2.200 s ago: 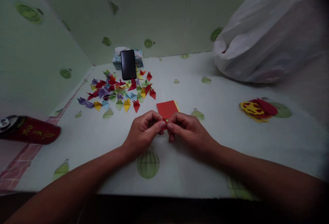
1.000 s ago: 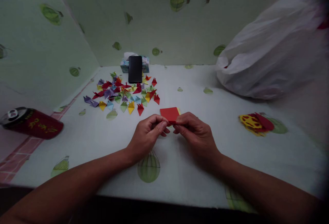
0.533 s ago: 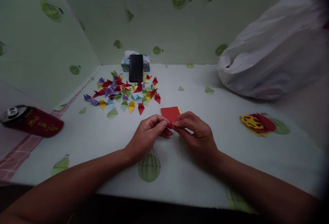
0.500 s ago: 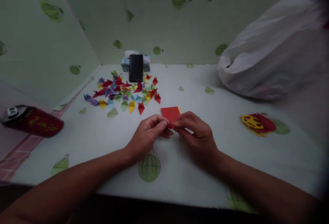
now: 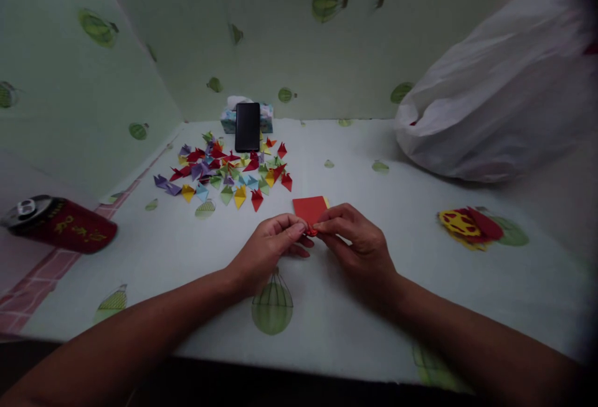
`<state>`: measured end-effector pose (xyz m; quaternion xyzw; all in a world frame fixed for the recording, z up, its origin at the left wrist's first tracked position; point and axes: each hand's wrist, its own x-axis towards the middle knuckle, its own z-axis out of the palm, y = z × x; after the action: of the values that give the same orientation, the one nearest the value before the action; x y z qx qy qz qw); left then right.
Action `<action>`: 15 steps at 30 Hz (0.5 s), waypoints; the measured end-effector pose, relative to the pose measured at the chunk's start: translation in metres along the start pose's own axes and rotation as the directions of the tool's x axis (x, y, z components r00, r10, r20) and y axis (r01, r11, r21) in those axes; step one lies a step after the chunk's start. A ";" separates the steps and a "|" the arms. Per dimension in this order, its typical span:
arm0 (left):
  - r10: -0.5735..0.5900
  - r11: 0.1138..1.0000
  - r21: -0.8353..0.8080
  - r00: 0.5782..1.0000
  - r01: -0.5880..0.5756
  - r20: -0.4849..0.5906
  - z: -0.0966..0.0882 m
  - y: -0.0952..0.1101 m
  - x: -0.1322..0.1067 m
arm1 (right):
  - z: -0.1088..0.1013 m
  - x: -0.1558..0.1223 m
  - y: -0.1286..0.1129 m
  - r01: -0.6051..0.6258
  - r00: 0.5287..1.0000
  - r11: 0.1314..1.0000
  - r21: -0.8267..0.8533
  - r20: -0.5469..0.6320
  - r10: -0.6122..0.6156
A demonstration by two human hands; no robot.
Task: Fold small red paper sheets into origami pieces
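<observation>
My left hand (image 5: 266,251) and my right hand (image 5: 357,242) meet over the middle of the table, fingers pinched together on a small red folded paper piece (image 5: 310,230) held between the fingertips. Most of that piece is hidden by my fingers. Just behind my hands lies a small stack of square paper (image 5: 309,208), red on top with a yellow edge showing. Further back on the left is a scatter of several folded paper triangles (image 5: 224,170) in red, purple, yellow, green and blue.
A black phone (image 5: 247,126) leans against a tissue box (image 5: 268,116) at the back. A red can (image 5: 65,227) lies on its side at the left. A large white plastic bag (image 5: 504,89) fills the back right. A red-and-yellow paper cutout (image 5: 469,225) lies at the right.
My hands have stayed together on the small red piece, the fingertips shifting slightly on it. The view has drifted a little; nothing else on the table has moved.
</observation>
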<state>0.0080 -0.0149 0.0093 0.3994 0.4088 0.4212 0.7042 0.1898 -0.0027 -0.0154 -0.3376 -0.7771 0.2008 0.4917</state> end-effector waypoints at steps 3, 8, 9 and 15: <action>-0.023 0.997 -0.069 1.000 0.024 0.016 0.000 0.000 0.000 | 0.000 0.000 -0.001 -0.021 1.000 1.000 0.014 -0.001 0.021; -0.001 0.999 -0.042 0.999 0.003 0.046 -0.003 -0.002 0.002 | 0.001 0.001 0.000 -0.076 0.997 0.993 0.095 0.019 0.075; 0.033 0.999 0.009 0.998 -0.034 0.045 -0.004 -0.002 0.003 | 0.001 0.000 0.001 -0.091 0.996 0.988 0.124 0.022 0.089; 0.463 0.740 0.512 0.882 -0.437 0.083 -0.013 0.002 0.007 | 0.002 0.000 0.006 -0.247 0.969 0.913 0.325 0.072 0.237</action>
<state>-0.0023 -0.0051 0.0048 0.6492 0.4153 0.4631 0.4377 0.1896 0.0018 -0.0207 -0.3406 -0.6920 0.3931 0.5005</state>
